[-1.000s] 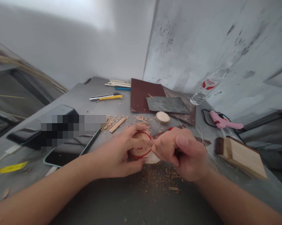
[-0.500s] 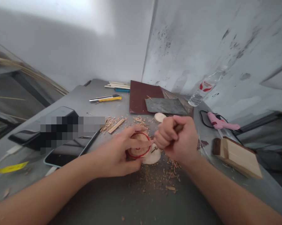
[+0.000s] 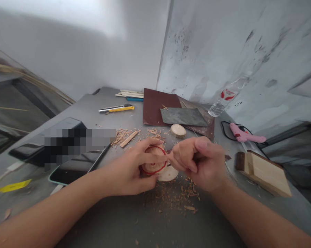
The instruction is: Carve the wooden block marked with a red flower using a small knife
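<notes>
A round wood slice (image 3: 152, 168) with a red ring (image 3: 160, 171) sits on the desk (image 3: 106, 220) before me; my left hand (image 3: 134, 168) holds it, thumb and fingers parted around its rim. My right hand (image 3: 200, 162) is curled into a fist just beside it; I cannot tell what it grips. Shavings (image 3: 190, 193) suggest some cutting is done; how much is left I cannot tell. Room to move lies toward me; a smartphone (image 3: 75, 170) crowds my left forearm, a wood block (image 3: 268, 175) sits near the desk's right edge
</notes>
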The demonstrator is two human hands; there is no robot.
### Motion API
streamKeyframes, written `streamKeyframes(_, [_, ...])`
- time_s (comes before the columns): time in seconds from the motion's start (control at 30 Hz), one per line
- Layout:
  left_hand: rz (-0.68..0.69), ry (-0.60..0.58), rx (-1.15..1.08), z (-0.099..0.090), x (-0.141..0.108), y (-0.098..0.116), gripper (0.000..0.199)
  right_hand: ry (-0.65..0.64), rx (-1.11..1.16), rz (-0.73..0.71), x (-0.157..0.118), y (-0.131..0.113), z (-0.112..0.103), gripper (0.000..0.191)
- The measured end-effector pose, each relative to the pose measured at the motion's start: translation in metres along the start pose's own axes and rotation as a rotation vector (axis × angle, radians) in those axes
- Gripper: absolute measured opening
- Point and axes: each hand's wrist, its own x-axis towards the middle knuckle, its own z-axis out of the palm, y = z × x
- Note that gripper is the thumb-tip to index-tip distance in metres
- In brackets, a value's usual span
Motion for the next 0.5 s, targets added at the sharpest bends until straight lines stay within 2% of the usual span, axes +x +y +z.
streamKeyframes(0.23, [0.022,-0.007,-0.03,-0.002,0.001,-0.001,0.034,-0.101,-0.196,-0.039,-0.009,0.007,0.006,0.052])
streamKeyframes(0.37, [0.021,0.0,-0.039,-0.001,0.002,0.0,0.028,-0.134,-0.223,-0.016,-0.001,0.005,0.007,0.047])
streamKeyframes(0.5, [0.009,-0.002,-0.051,-0.003,0.002,0.004,0.021,-0.18,-0.412,0.022,0.009,0.003,0.014,0.044])
